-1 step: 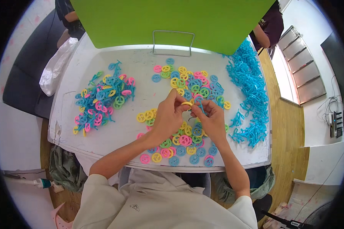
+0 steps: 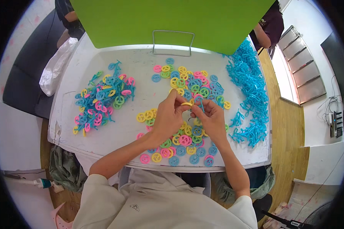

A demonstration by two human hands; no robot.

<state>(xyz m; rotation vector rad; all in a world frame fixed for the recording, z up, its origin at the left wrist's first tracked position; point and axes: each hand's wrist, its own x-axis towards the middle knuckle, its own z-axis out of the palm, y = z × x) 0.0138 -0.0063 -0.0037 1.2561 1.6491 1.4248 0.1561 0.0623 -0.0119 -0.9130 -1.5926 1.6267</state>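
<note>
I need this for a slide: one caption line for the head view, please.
Left hand and right hand fit a yellow wheel onto a blue stick above loose coloured wheels.

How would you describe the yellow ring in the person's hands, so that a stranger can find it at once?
Start at the white table and find the two hands meeting above its middle. The yellow ring is pinched at the fingertips of the left hand, with the right hand close beside it. Unlike the many loose rings lying flat on the table, it is lifted and held.
</note>
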